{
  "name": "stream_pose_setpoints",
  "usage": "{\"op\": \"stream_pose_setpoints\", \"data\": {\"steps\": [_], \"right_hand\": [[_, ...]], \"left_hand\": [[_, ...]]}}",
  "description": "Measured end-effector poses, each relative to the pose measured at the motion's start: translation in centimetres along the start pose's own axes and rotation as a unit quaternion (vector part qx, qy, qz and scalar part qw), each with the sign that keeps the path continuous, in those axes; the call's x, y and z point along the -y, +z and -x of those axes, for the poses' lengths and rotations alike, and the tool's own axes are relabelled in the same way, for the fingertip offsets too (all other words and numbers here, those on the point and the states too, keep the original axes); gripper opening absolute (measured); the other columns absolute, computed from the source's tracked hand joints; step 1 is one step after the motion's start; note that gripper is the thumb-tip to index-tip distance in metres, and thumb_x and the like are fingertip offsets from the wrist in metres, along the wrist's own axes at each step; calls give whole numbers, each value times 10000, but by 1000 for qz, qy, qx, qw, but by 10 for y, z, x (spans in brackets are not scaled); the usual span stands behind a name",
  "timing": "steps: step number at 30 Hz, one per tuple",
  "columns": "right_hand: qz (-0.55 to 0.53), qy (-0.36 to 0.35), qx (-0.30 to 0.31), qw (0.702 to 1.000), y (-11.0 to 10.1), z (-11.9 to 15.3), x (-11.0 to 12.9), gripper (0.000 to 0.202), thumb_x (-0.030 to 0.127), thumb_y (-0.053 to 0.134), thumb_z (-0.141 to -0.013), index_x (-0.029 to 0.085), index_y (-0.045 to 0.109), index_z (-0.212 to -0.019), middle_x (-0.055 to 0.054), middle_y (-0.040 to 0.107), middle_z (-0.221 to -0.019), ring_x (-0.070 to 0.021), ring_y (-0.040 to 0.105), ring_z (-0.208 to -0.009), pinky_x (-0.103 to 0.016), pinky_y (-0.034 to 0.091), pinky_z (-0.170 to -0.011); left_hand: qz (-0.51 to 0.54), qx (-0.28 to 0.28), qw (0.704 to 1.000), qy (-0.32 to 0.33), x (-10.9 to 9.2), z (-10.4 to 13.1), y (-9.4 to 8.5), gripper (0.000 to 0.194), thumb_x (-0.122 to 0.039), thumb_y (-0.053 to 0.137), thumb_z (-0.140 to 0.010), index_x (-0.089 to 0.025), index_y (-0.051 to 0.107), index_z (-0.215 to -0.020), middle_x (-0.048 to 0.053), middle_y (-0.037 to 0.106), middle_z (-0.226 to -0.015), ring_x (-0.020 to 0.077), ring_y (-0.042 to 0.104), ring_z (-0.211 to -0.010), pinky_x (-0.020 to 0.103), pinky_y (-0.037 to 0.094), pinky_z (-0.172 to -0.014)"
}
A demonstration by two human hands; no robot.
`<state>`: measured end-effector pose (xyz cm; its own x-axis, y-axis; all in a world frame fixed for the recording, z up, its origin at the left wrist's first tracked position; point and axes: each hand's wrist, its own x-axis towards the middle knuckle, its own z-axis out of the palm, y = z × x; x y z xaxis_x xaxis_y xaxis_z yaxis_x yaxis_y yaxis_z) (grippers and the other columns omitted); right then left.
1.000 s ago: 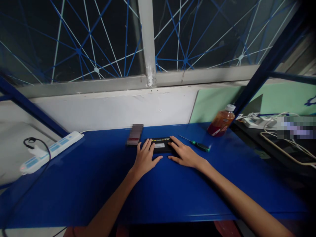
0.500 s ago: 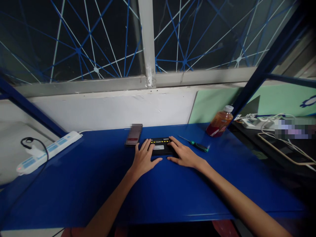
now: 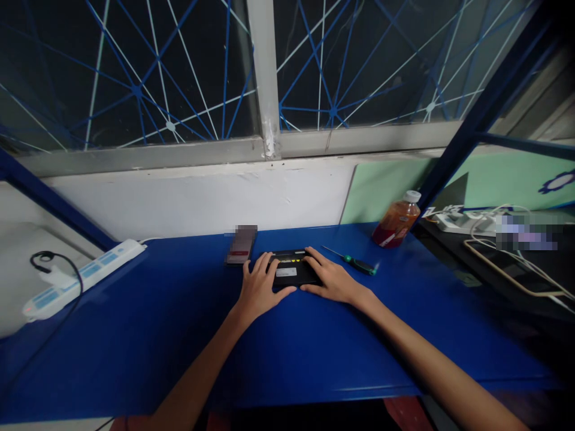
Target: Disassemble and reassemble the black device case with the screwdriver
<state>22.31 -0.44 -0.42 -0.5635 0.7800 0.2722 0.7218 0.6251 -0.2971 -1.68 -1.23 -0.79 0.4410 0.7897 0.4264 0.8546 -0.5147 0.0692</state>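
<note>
On the table (image 3: 314, 347), both half-curled hands (image 3: 257, 291) (image 3: 335, 281) hold a black case (image 3: 293, 276), its long axis crosswise.

The left end of a flat black case (image 3: 299, 279) is covered by the left hand (image 3: 259, 288), and its right end by the right hand (image 3: 332, 280). The print on its white label (image 3: 286, 272) is too small to be read, as is the lettering on the bottle (image 3: 395, 224). The face of the dark slab (image 3: 241, 248) behind is partly masked by blocky blurring. Both forearms (image 3: 204, 365) are cut off by the bottom edge, the window (image 3: 202, 66) by the top.
</note>
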Motion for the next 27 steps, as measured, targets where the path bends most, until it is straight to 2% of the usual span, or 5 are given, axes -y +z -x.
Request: {"op": "stream_pose_setpoints", "data": {"steps": [8, 16, 21, 24, 27], "right_hand": [[-40, 12, 31, 999, -7, 2, 1, 710, 643, 647, -702, 171, 463, -1198, -212, 244, -1509, -348, 450, -1273, -470, 476, -945], [-66, 28, 63, 995, -12, 3, 7, 744, 646, 715, -603, 158, 498, -1120, -221, 166, -1530, -374, 358, -1333, -484, 434, -994], [-61, -12, 35, 997, -10, 3, 6, 753, 615, 751, -587, 123, 530, -1112, -248, 280, -1480, -373, 237, -1389, -508, 344, -1068], [-68, -32, 15, 997, -11, 1, 5, 724, 609, 752, -601, 105, 564, -1086, -251, 393, -1413, -366, 246, -1388, -515, 323, -1079], [-86, -30, 7, 996, -14, 0, 4, 655, 629, 720, -637, 109, 620, -1023, -225, 483, -1351, -350, 284, -1376, -513, 321, -1079]], "left_hand": [[18, 12, 999, 28, 3, 0, -4, 789, -819, 563, -609, -182, 563, -1075, 199, 493, -1344, 384, 404, -1275, 620, 230, -1034], [20, 54, 998, 41, 3, -1, -11, 778, -833, 593, -544, -175, 572, -960, 225, 458, -1376, 405, 358, -1316, 642, 241, -1017], [40, 69, 995, 59, 9, 1, -15, 746, -825, 589, -564, -186, 574, -948, 207, 437, -1397, 398, 329, -1336, 632, 231, -1037], [55, 67, 993, 77, 14, 1, -19, 716, -770, 645, -577, -203, 591, -1011, 176, 463, -1376, 383, 346, -1323, 619, 201, -1061], [79, 56, 991, 93, 20, 0, -22, 671, -669, 729, -580, -230, 609, -1071, 137, 528, -1283, 354, 429, -1249, 597, 216, -1061]]}}
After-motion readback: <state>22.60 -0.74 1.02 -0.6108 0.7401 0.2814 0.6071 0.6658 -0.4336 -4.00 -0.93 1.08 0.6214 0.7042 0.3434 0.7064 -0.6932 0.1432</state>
